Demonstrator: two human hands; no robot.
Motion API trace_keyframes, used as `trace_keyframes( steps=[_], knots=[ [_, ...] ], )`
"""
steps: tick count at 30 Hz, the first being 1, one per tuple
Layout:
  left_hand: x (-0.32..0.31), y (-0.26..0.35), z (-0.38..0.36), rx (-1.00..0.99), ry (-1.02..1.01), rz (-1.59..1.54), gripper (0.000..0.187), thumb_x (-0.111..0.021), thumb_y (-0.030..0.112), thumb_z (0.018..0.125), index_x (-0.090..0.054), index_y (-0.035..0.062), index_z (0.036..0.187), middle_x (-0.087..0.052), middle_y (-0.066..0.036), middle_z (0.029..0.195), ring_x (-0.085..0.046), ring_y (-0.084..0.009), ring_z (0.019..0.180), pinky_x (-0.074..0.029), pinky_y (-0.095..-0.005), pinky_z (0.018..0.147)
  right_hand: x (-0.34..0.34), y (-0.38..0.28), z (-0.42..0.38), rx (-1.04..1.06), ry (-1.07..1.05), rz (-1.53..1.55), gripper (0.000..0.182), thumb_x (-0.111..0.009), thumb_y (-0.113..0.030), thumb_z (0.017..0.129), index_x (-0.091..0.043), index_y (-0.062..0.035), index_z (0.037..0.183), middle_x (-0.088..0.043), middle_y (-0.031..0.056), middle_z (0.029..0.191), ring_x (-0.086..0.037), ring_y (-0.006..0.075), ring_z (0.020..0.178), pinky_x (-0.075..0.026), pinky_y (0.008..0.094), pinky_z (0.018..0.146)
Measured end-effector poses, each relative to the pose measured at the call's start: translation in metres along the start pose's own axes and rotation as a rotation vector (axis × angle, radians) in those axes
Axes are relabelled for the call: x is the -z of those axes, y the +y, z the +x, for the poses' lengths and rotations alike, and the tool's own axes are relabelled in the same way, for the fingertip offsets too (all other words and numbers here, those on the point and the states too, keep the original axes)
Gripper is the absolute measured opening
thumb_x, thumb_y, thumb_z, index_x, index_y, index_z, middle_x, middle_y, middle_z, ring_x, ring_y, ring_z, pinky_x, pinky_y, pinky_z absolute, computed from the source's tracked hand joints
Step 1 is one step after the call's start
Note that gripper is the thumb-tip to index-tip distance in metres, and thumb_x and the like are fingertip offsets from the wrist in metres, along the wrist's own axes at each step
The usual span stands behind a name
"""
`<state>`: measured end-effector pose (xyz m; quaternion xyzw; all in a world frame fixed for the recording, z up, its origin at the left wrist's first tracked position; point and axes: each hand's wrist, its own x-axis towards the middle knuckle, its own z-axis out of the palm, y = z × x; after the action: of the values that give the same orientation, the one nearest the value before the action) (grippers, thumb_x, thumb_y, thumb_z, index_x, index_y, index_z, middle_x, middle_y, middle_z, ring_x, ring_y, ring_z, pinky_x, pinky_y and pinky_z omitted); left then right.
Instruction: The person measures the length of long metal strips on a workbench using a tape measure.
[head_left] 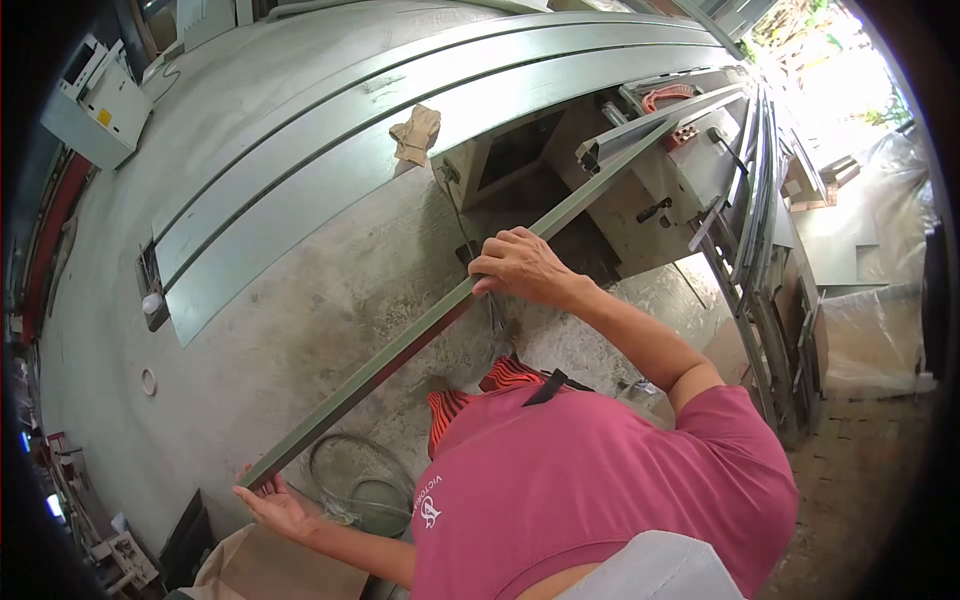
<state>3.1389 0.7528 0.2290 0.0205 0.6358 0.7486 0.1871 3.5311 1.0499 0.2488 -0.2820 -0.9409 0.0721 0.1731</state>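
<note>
A long green-grey metal bar (405, 343) runs diagonally from the lower left to the upper right. My left hand (275, 508) is under its lower left end, palm up, with fingers curled round the end. Near the middle of the bar, my right hand (522, 268) grips it from above, fingers wrapped over the top. The bar's far part passes over a grey machine (640, 222) with a dark opening. A crumpled brown paper (415, 134) lies on long metal sheets (330, 150) beyond the bar.
Several metal profiles (765, 190) lie on a rack at right. A white cabinet (110, 110) stands at upper left. Coiled hose (335, 440) and a roll of tape (149, 381) lie on the floor. Clear plastic sheeting (870, 340) is at far right.
</note>
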Motion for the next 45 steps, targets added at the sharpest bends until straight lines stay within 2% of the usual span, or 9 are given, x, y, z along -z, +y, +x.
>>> trace_keyframes(
  steps=[7, 11, 20, 22, 27, 34, 42, 45],
  knots=[
    [-0.004, -0.026, -0.005, 0.073, -0.002, -0.035, 0.054, -0.048, 0.043, 0.091, -0.041, -0.0015, 0.122, -0.049, -0.015, 0.121, -0.052, -0.029, 0.106, -0.048, -0.0341, 0.083, -0.004, 0.017, -0.012, -0.037, 0.046, 0.004, 0.028, -0.061, -0.04, 0.078, -0.061, -0.0154, 0.09, -0.052, 0.0012, 0.081, -0.054, 0.0191, 0.083, -0.041, 0.0332, 0.08],
    [-0.028, -0.034, -0.017, 0.067, -0.019, -0.075, 0.053, -0.049, 0.042, 0.091, -0.04, 0.0001, 0.122, -0.05, -0.016, 0.12, -0.054, -0.0301, 0.105, -0.049, -0.0341, 0.082, 0.0, 0.036, -0.021, -0.053, 0.04, -0.039, 0.028, -0.062, -0.04, 0.077, -0.061, -0.0157, 0.09, -0.052, 0.0012, 0.082, -0.053, 0.0188, 0.085, -0.04, 0.0332, 0.081],
    [-0.026, -0.049, -0.002, 0.054, -0.006, -0.045, 0.053, -0.048, 0.043, 0.091, -0.04, 0.0018, 0.122, -0.049, -0.015, 0.121, -0.054, -0.029, 0.105, -0.047, -0.0352, 0.083, -0.006, 0.044, -0.021, -0.055, 0.085, 0.02, 0.027, -0.062, -0.04, 0.077, -0.062, -0.0157, 0.088, -0.052, 0.0007, 0.081, -0.053, 0.0187, 0.085, -0.039, 0.0328, 0.081],
    [-0.02, -0.072, 0.011, 0.167, 0.052, -0.048, 0.053, -0.049, 0.043, 0.09, -0.04, 0.0018, 0.122, -0.048, -0.014, 0.123, -0.052, -0.0276, 0.104, -0.047, -0.0359, 0.083, -0.017, 0.049, -0.021, -0.057, 0.089, 0.025, 0.026, -0.063, -0.039, 0.076, -0.062, -0.0157, 0.087, -0.052, 0.0012, 0.081, -0.053, 0.0187, 0.085, -0.038, 0.0331, 0.081],
    [-0.033, -0.098, 0.01, 0.207, 0.024, -0.11, 0.054, -0.051, 0.042, 0.089, -0.04, 0.0015, 0.122, -0.046, -0.015, 0.125, -0.051, -0.0278, 0.104, -0.046, -0.0368, 0.084, -0.025, 0.066, -0.03, -0.089, 0.103, 0.01, 0.026, -0.063, -0.039, 0.076, -0.062, -0.0156, 0.087, -0.052, 0.0017, 0.08, -0.053, 0.019, 0.084, -0.038, 0.033, 0.081],
    [-0.09, -0.101, 0.002, 0.172, -0.081, -0.136, 0.056, -0.05, 0.04, 0.089, -0.035, -0.0003, 0.125, -0.045, -0.017, 0.126, -0.051, -0.033, 0.111, -0.048, -0.0379, 0.086, -0.012, 0.107, -0.034, -0.122, 0.127, -0.014, 0.024, -0.063, -0.037, 0.076, -0.062, -0.0157, 0.086, -0.052, 0.001, 0.08, -0.053, 0.0182, 0.084, -0.038, 0.0332, 0.083],
    [-0.156, -0.119, -0.033, 0.185, -0.107, -0.125, 0.051, -0.047, 0.04, 0.09, -0.036, 0.0024, 0.123, -0.046, -0.017, 0.125, -0.054, -0.0337, 0.109, -0.049, -0.0376, 0.085, 0.017, 0.165, -0.052, -0.145, 0.093, -0.044, 0.024, -0.065, -0.036, 0.075, -0.062, -0.0149, 0.086, -0.054, 0.0006, 0.083, -0.053, 0.019, 0.084, -0.039, 0.0327, 0.082],
    [-0.183, -0.119, -0.057, 0.195, -0.097, -0.127, 0.049, -0.046, 0.039, 0.09, -0.037, 0.0027, 0.122, -0.047, -0.016, 0.124, -0.054, -0.0339, 0.108, -0.048, -0.0379, 0.085, 0.028, 0.187, -0.061, -0.173, 0.057, -0.028, 0.025, -0.067, -0.031, 0.074, -0.061, -0.0138, 0.091, -0.055, 0.0017, 0.084, -0.053, 0.0207, 0.085, -0.041, 0.0345, 0.082]
  ],
)
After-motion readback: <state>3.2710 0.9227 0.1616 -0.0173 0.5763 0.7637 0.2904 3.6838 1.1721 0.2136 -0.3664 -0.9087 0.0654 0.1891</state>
